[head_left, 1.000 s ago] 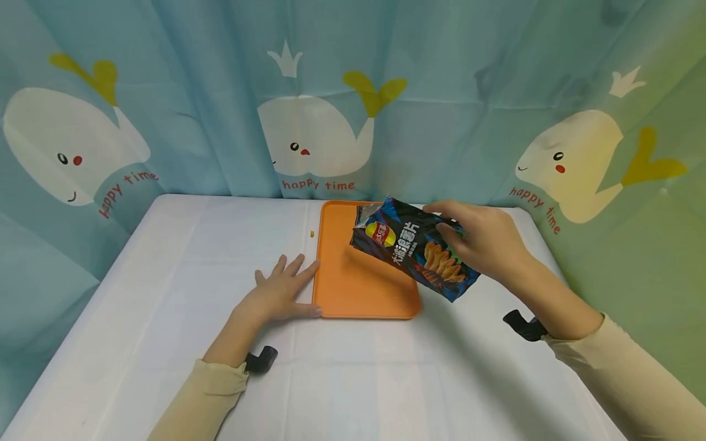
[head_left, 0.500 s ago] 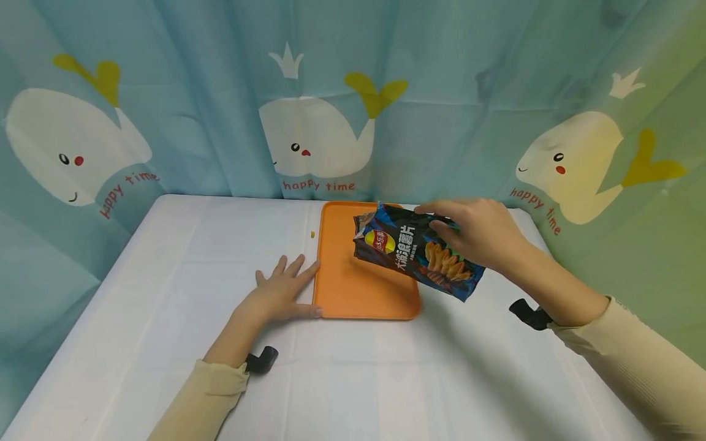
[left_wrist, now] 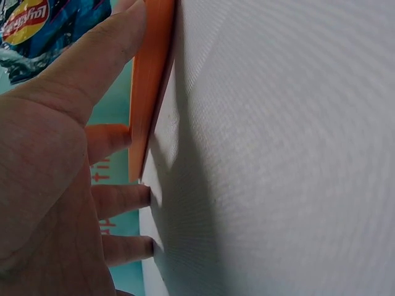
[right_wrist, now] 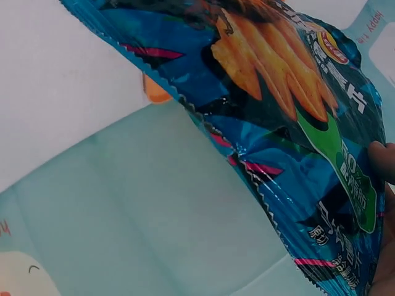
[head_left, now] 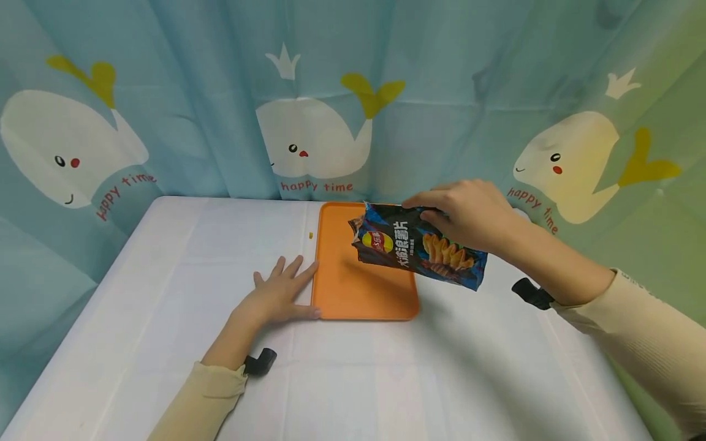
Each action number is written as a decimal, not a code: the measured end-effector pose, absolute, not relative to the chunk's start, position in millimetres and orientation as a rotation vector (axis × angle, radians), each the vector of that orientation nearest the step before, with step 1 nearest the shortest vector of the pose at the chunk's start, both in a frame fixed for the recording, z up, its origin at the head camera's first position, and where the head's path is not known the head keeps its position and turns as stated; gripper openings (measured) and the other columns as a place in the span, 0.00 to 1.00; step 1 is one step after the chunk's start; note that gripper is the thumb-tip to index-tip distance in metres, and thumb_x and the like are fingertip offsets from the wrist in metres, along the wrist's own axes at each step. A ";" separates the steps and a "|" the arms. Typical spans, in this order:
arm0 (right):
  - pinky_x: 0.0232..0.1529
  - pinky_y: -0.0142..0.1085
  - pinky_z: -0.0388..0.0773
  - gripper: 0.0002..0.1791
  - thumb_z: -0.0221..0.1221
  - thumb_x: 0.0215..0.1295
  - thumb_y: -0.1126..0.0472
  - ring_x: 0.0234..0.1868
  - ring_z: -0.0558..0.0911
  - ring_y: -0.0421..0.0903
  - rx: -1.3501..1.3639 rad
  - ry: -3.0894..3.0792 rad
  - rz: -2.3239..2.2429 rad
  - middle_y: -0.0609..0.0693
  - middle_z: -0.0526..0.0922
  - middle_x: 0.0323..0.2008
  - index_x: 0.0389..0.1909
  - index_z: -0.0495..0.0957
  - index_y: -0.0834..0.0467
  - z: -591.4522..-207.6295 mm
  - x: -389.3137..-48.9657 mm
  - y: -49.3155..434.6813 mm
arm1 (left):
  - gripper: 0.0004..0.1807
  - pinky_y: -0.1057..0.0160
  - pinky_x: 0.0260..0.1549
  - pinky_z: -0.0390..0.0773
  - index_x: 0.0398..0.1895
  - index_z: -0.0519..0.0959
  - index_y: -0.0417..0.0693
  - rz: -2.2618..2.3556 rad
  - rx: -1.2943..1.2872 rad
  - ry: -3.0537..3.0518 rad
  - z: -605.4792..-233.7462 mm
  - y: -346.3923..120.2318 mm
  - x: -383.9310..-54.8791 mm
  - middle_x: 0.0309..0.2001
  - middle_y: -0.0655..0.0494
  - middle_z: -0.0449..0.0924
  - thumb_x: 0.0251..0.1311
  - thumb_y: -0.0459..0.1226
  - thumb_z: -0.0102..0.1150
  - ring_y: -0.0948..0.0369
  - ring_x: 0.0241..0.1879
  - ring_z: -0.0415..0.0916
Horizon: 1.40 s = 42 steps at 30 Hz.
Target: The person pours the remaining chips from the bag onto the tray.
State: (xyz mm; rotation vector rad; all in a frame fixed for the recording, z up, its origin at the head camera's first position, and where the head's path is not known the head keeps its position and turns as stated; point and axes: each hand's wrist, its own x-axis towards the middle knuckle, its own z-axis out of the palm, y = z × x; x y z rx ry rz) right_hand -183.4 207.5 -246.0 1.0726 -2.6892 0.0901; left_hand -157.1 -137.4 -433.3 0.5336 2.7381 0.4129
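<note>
"Blue-green curtain fabric (head_left: 215, 122) hangs behind it all, printed with white whales (head_left: 317, 141), yellow tails and the red words 'happy time'. It meets the far edge of the white table (head_left: 353, 380)."

"What does the table carry?"

"An orange tray (head_left: 358, 300), near the far edge, about midway between the table's left and right edges. One small yellowish crumb (head_left: 311, 235) lies just beside the tray's left edge, towards its far corner."

"And the bag?"

"That Lay's potato chip bag (head_left: 421, 248) is up in the air, over the right part of the tray and reaching past its right edge. It lies almost sideways, slightly tilted, with its crumpled end pointing left. Its front print shows wavy chips."

"Held how?"

"By the right hand (head_left: 474, 214), its grip pinching the bag's upper long edge. From the right wrist, you see one digit pressed on the printed face."

"The other side?"

"The left hand (head_left: 276, 294) has its grip spread, fingers fanned. Its thumb touches the tray at the near left corner; the left wrist view shows further fingertips resting on the table."

"Sleeves?"

"Beige sleeves (head_left: 204, 398) on both arms, with a black fitting (head_left: 260, 362) at each wrist."
</note>
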 end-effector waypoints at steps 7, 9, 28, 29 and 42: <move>0.15 0.35 0.63 0.18 0.64 0.67 0.62 0.17 0.71 0.39 1.078 -2.752 0.033 0.47 0.88 0.47 0.55 0.84 0.43 -238.0 -182.2 201.6 | 0.57 0.15 0.56 0.43 0.80 0.53 0.59 0.404 0.535 2.741 -434.8 -137.5 -155.6 0.80 0.42 0.45 0.50 0.68 0.64 0.32 0.76 0.37; 0.16 0.35 0.64 0.18 0.64 0.67 0.62 0.17 0.71 0.39 1.082 -2.759 0.022 0.48 0.89 0.46 0.55 0.84 0.43 -235.6 -182.7 200.2 | 0.57 0.15 0.56 0.43 0.80 0.52 0.60 0.400 0.533 2.738 -435.0 -137.7 -155.8 0.80 0.43 0.45 0.50 0.68 0.64 0.33 0.76 0.37; 0.15 0.35 0.62 0.17 0.62 0.68 0.61 0.15 0.69 0.41 1.147 -2.781 -0.075 0.47 0.89 0.45 0.54 0.84 0.43 -220.4 -190.0 182.8 | 0.57 0.15 0.56 0.41 0.80 0.51 0.59 0.431 0.546 2.729 -433.9 -138.7 -157.9 0.80 0.42 0.44 0.51 0.68 0.63 0.32 0.76 0.36; 0.15 0.35 0.61 0.17 0.62 0.68 0.61 0.15 0.68 0.41 1.147 -2.787 -0.073 0.47 0.89 0.45 0.55 0.84 0.43 -219.6 -190.4 181.8 | 0.57 0.15 0.56 0.41 0.80 0.51 0.60 0.430 0.543 2.728 -434.0 -139.0 -158.1 0.80 0.42 0.44 0.51 0.69 0.63 0.32 0.76 0.36; 0.15 0.35 0.61 0.16 0.61 0.69 0.62 0.17 0.70 0.42 1.126 -2.838 -0.050 0.47 0.88 0.46 0.53 0.85 0.43 -217.8 -193.2 179.1 | 0.57 0.15 0.56 0.40 0.80 0.52 0.60 0.438 0.535 2.727 -434.8 -138.6 -157.5 0.80 0.42 0.44 0.51 0.68 0.64 0.32 0.76 0.36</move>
